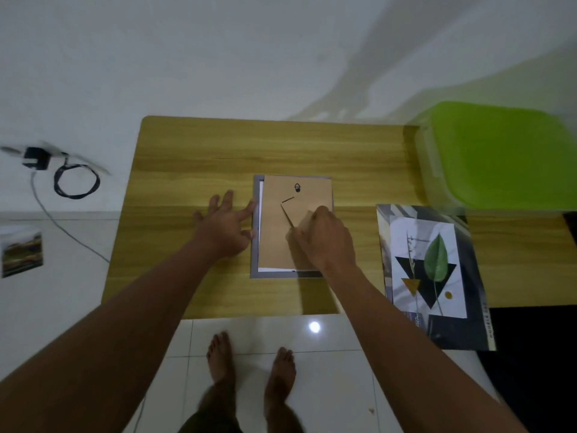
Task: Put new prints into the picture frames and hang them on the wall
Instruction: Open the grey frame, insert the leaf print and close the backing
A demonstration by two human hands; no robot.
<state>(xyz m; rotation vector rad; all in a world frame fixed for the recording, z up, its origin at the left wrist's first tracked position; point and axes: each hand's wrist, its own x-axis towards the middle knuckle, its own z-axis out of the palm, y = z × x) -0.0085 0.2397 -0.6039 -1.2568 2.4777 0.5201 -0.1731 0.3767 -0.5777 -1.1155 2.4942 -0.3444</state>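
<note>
A grey picture frame (256, 270) lies face down in the middle of the wooden table (193, 145). Its brown backing board (274, 232) sits slightly askew inside it, with a white sheet edge showing at the left and bottom. My right hand (324, 239) grips the board's cardboard stand flap (295, 212). My left hand (224, 226) lies spread on the table, its fingertips touching the frame's left edge. A leaf print (432, 264) on a dark sleeve lies at the table's right.
A green plastic box lid (499, 154) sits at the table's far right corner. A black adapter with a coiled cable (75, 182) and a small photo (22, 253) lie on the white floor to the left. My bare feet (249, 360) stand on the tiles.
</note>
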